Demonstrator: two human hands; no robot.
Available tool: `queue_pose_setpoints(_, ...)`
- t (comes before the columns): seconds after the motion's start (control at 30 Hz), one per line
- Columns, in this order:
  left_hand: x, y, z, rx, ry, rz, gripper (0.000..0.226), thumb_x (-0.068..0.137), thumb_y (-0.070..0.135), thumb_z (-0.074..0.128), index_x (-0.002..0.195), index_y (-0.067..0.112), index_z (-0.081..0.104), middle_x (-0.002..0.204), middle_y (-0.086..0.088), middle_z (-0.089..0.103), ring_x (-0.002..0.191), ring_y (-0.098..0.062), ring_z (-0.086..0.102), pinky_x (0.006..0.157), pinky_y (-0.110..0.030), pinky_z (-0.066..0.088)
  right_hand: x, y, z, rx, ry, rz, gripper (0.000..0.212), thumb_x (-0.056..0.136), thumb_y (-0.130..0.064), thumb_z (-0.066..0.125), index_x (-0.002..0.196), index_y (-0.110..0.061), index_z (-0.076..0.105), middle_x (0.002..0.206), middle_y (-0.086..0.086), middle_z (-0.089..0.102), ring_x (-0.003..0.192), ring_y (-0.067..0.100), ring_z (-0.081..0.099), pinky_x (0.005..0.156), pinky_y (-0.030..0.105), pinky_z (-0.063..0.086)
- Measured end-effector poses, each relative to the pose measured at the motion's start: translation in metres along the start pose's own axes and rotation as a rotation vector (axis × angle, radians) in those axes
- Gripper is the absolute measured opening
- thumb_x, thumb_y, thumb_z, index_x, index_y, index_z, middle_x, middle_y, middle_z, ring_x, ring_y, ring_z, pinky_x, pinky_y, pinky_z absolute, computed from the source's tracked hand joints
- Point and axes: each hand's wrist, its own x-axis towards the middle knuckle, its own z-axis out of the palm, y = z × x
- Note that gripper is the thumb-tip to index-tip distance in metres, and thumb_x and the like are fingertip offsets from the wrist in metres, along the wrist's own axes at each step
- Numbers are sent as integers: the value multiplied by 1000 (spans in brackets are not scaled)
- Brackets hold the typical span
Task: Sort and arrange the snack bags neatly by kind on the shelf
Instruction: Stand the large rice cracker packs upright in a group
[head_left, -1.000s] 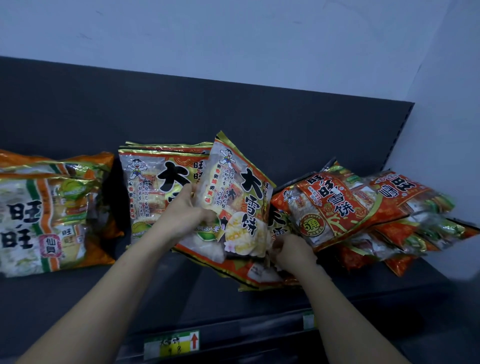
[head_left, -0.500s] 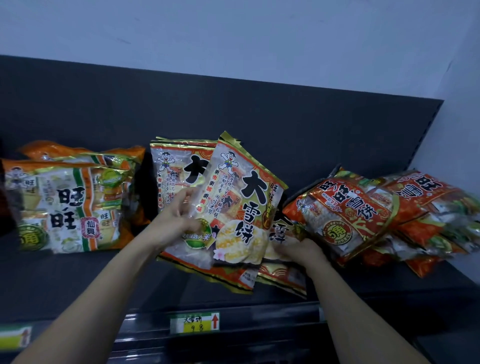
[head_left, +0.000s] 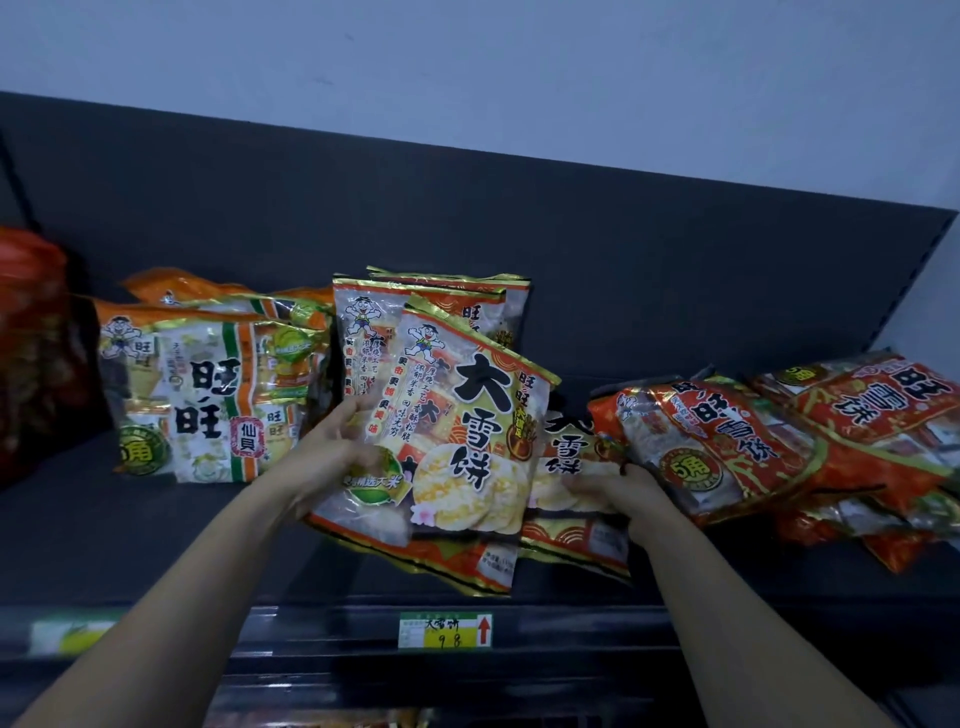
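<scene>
1. Looking down at a dark shelf (head_left: 156, 530) with a dark back board (head_left: 571, 234) and a pale wall (head_left: 467, 62) above.
2. Gripping the front white bag (head_left: 467, 431) by its left edge with the left hand (head_left: 337, 447), with the thumb on the front and the fingers curled round the edge.
3. Holding that bag tilted in the middle of the shelf, with its top leaning to the right and its bottom near the front lip.
4. Gripping the second white bag (head_left: 566, 467) with the right hand (head_left: 618, 491), with the fingers curled over its front.
5. Keeping this second bag just to the right of the front one and partly hidden behind it.
6. Standing up behind the front white bag: 2 more white bags (head_left: 447, 301) of the same kind, 1 behind the other.
7. Standing on the left, just beside those: the green and orange bags (head_left: 197, 395), at least 2 of them, 1 behind the other.
8. Lying on the right in a crooked pile: the red bags (head_left: 753, 436), flat on top of each other and touching the right hand.
9. Sitting at the far left edge: a red thing (head_left: 31, 353), too blurry to tell more.
10. Sticking to the front rail, right under the front white bag: a yellow price tag (head_left: 444, 630) with a red arrow.
11. Sticking to the same rail, far to the left: a blurry tag (head_left: 72, 631).
</scene>
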Motion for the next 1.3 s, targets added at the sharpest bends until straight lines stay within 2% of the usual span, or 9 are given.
queue_pose_setpoints(0.13, 2, -4, -5, 15, -13, -3, 73, 73, -25, 50, 104, 42, 51, 148, 11, 29, 132, -16, 37, 85, -32, 44, -4, -16, 0, -23, 41, -152, 85, 66, -4, 87, 139, -4, 42, 126, 8, 57, 104, 28, 58, 87, 39, 52)
queue_pose_setpoints(0.23, 7, -8, -10, 28, -2, -30, 76, 71, -24, 52, 118, 35, 48, 138, 9, 36, 96, -11, 51, 71, -27, 45, -6, -24, 7, -96, 108, -318, 95, 67, -9, 87, 147, -15, 36, 144, 6, 46, 124, 28, 50, 102, 45, 46)
queue_pose_setpoints(0.33, 15, -13, -19, 60, 37, -97, 81, 74, -28, 47, 139, 20, 40, 101, -3, 56, 60, -14, 50, 57, -27, 40, -11, -30, 14, -155, 159, -433, 94, 66, -14, 87, 146, -22, 37, 145, -1, 46, 128, 24, 47, 104, 42, 43)
queue_pose_setpoints(0.47, 16, -15, -25, 125, 111, -152, 64, 71, -27, 48, 126, 5, 47, 87, -14, 59, 62, -18, 55, 48, -23, 45, -20, -40, 17, -228, 245, -594, 90, 67, -17, 86, 142, -25, 38, 130, -3, 52, 121, 23, 51, 89, 33, 43)
queue_pose_setpoints(0.6, 12, -16, -19, 36, 184, -139, 57, 72, -29, 45, 108, 15, 50, 91, -14, 58, 56, -15, 57, 49, -24, 44, -27, -50, 21, -322, 341, -700, 100, 65, -30, 86, 146, -23, 28, 127, 0, 56, 113, 27, 57, 86, 39, 49)
queue_pose_setpoints(0.83, 19, -16, -14, 186, 85, -135, 80, 68, -9, 76, 134, 14, 37, 111, 1, 57, 100, -22, 52, 93, -33, 41, -36, -60, 20, -274, 495, -869, 96, 68, -33, 84, 145, -15, 31, 127, 6, 57, 118, 29, 53, 93, 46, 49)
queue_pose_setpoints(1.03, 35, -27, -16, 211, 289, -80, 76, 66, -4, 82, 132, 8, 45, 121, -15, 63, 106, -33, 62, 95, -49, 50, -47, -68, 23, -107, 491, -919, 96, 69, -32, 85, 147, -16, 32, 121, 3, 56, 114, 25, 54, 98, 45, 46)
queue_pose_setpoints(1.17, 43, -31, -15, 361, 378, -25, 75, 68, 5, 84, 133, 9, 47, 121, -11, 63, 107, -30, 60, 91, -41, 50, -59, -74, 25, -72, 534, -1031, 87, 69, -25, 86, 141, -11, 39, 102, -2, 50, 102, 24, 55, 88, 39, 47)
queue_pose_setpoints(1.3, 49, -31, -12, 457, 406, 14, 69, 72, 8, 82, 131, 8, 46, 119, -11, 63, 96, -23, 56, 80, -32, 43, -73, -80, 28, 50, 572, -1222, 78, 69, -14, 85, 134, -4, 44, 118, 2, 46, 106, 18, 50, 91, 22, 45)
